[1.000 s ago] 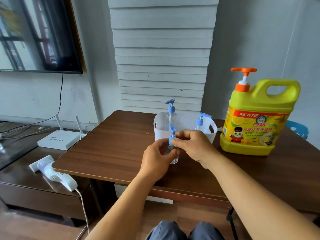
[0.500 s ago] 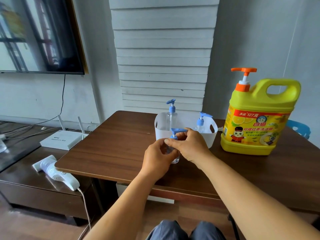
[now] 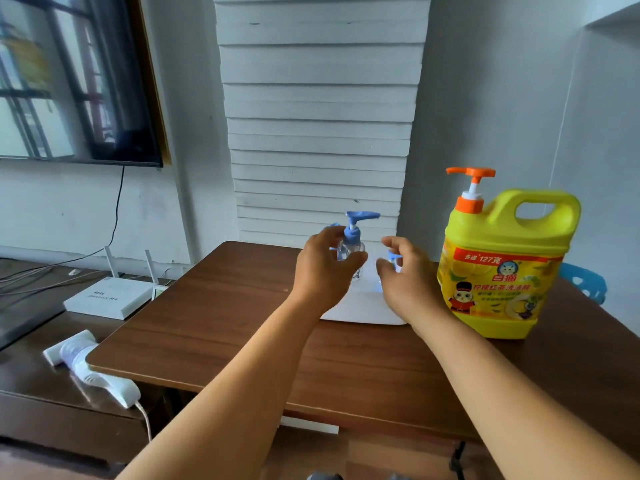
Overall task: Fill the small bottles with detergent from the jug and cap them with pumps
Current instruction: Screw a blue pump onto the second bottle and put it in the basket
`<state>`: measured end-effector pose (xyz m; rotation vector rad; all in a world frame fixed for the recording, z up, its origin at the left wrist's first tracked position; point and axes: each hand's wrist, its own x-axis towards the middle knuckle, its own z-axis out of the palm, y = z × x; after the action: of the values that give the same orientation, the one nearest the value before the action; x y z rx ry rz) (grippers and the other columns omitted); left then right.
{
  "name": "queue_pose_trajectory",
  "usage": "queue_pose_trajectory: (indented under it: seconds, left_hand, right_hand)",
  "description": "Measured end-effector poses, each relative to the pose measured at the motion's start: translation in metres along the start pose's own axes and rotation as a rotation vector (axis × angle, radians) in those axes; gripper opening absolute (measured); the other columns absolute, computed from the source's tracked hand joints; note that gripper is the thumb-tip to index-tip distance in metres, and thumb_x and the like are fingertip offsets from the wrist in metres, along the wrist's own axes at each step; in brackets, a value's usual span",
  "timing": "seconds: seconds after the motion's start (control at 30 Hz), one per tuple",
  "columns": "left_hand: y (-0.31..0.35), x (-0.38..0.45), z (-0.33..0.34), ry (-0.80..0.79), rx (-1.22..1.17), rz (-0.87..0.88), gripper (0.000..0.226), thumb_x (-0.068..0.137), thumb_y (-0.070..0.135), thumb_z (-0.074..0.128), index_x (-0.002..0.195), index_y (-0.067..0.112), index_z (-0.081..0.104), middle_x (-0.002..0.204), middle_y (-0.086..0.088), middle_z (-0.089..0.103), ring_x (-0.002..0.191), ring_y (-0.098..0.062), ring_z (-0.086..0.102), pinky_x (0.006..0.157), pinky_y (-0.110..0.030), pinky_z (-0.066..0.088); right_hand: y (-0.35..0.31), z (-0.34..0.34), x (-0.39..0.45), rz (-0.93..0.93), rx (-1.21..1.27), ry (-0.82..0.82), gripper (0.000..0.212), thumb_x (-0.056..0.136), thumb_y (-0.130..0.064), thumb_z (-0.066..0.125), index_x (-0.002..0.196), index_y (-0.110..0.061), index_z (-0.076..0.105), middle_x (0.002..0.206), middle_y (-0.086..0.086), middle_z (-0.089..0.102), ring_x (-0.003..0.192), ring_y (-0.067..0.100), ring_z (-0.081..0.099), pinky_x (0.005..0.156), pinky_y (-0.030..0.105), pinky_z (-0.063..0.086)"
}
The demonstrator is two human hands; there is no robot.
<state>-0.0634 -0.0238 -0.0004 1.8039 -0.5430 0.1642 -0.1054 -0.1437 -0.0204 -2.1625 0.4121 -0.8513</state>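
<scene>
A moment earlier both my hands had been on the small bottle (image 3: 350, 249) low over the table (image 3: 221, 306), my right pinching its blue pump (image 3: 360, 220). Now my left hand (image 3: 325, 271) alone held it, fingers curled round the clear body, lifted up over the white basket (image 3: 363, 308). My right hand (image 3: 401, 275) had let go and hung just to the right of the bottle, fingers loosely curled and apart; I could not tell whether it touched the blue pump top showing behind its fingers. I judged the pump on my bottle to be seated, so this one was capped and probably headed for the basket. The bottle stood upright in my grip, long axis vertical, its nozzle pointing right, towards my free hand and the yellow jug (image 3: 502, 265) beyond it.
</scene>
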Motion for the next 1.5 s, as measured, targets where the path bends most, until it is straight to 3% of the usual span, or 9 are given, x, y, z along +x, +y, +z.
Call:
queue_pose_trajectory:
  seconds: [0.27, 0.47, 0.63, 0.77, 0.9, 1.0, 1.13, 1.33, 1.5]
  left_hand:
    - [-0.012, 0.028, 0.023, -0.208, 0.366, -0.173, 0.035, 0.086, 0.022, 0.06, 0.121, 0.02, 0.056, 0.112, -0.001, 0.065, 0.08, -0.018, 0.056, 0.055, -0.023, 0.043]
    - [-0.021, 0.04, 0.034, -0.308, 0.589, -0.199, 0.027, 0.088, 0.017, 0.055, 0.115, 0.012, 0.056, 0.095, -0.006, 0.063, 0.077, -0.021, 0.054, 0.066, -0.029, 0.044]
    - [-0.023, 0.043, 0.036, -0.343, 0.688, -0.226, 0.036, 0.091, 0.02, 0.048, 0.126, 0.011, 0.05, 0.105, -0.008, 0.066, 0.094, -0.024, 0.064, 0.069, -0.029, 0.046]
    - [-0.019, 0.039, 0.034, -0.344, 0.58, -0.16, 0.045, 0.089, 0.012, 0.048, 0.128, 0.034, 0.053, 0.096, -0.004, 0.065, 0.07, -0.016, 0.059, 0.062, -0.027, 0.048]
    - [-0.009, 0.033, 0.025, -0.226, 0.566, -0.131, 0.032, 0.087, 0.014, 0.052, 0.118, 0.021, 0.057, 0.064, 0.007, 0.05, 0.05, -0.007, 0.042, 0.038, -0.015, 0.033]
    - [0.002, 0.027, 0.021, -0.149, 0.493, -0.105, 0.032, 0.084, 0.02, 0.058, 0.115, 0.011, 0.052, 0.092, 0.0, 0.068, 0.074, -0.016, 0.058, 0.058, -0.022, 0.041]
    - [0.019, 0.017, 0.018, -0.121, 0.376, 0.07, 0.054, 0.087, 0.027, 0.06, 0.137, 0.021, 0.039, 0.131, 0.0, 0.056, 0.119, -0.018, 0.053, 0.092, -0.028, 0.042]
    - [0.042, 0.002, 0.015, -0.096, 0.087, 0.225, 0.008, 0.09, 0.015, 0.051, 0.092, 0.018, 0.059, 0.085, 0.006, 0.06, 0.078, -0.009, 0.054, 0.067, -0.021, 0.039]
    - [0.054, -0.004, 0.01, -0.079, -0.22, 0.033, 0.014, 0.086, 0.023, 0.062, 0.096, 0.015, 0.068, 0.078, 0.004, 0.064, 0.071, -0.009, 0.056, 0.072, -0.03, 0.048]
  right_hand:
    - [0.018, 0.003, 0.023, -0.047, -0.407, -0.107, 0.05, 0.089, -0.013, 0.049, 0.136, -0.025, 0.04, 0.133, 0.009, 0.047, 0.122, 0.033, 0.043, 0.1, 0.04, 0.039]
    - [0.016, -0.001, 0.033, -0.051, -0.554, -0.076, 0.045, 0.091, -0.012, 0.044, 0.133, -0.027, 0.046, 0.137, -0.002, 0.051, 0.124, 0.028, 0.036, 0.099, 0.032, 0.031]
    - [0.018, -0.003, 0.039, -0.032, -0.408, -0.058, 0.039, 0.087, -0.001, 0.047, 0.115, -0.023, 0.062, 0.122, 0.002, 0.063, 0.114, 0.024, 0.05, 0.093, 0.031, 0.043]
    - [0.015, -0.005, 0.036, -0.022, -0.283, -0.009, 0.034, 0.086, 0.003, 0.048, 0.107, -0.016, 0.064, 0.117, 0.006, 0.063, 0.106, 0.022, 0.058, 0.083, 0.024, 0.044]
    - [0.003, -0.013, 0.035, -0.091, -0.164, 0.144, 0.03, 0.087, 0.004, 0.046, 0.105, -0.012, 0.064, 0.115, 0.009, 0.06, 0.102, 0.021, 0.057, 0.076, 0.018, 0.035]
    - [-0.012, -0.02, 0.031, -0.191, -0.107, 0.244, 0.026, 0.088, 0.002, 0.048, 0.105, -0.01, 0.063, 0.114, 0.009, 0.059, 0.101, 0.021, 0.057, 0.078, 0.018, 0.037]
    - [-0.029, -0.023, 0.021, -0.342, -0.055, 0.267, 0.023, 0.088, 0.0, 0.051, 0.103, -0.011, 0.065, 0.109, 0.008, 0.062, 0.1, 0.019, 0.059, 0.082, 0.019, 0.041]
    - [-0.047, -0.038, 0.004, -0.502, 0.079, 0.22, 0.026, 0.087, -0.008, 0.052, 0.111, -0.013, 0.062, 0.103, 0.003, 0.065, 0.097, 0.024, 0.063, 0.084, 0.032, 0.051]
    - [-0.035, -0.05, -0.006, -0.189, 0.122, 0.026, 0.046, 0.095, -0.016, 0.043, 0.14, -0.022, 0.034, 0.134, 0.002, 0.051, 0.12, 0.016, 0.049, 0.099, 0.03, 0.041]
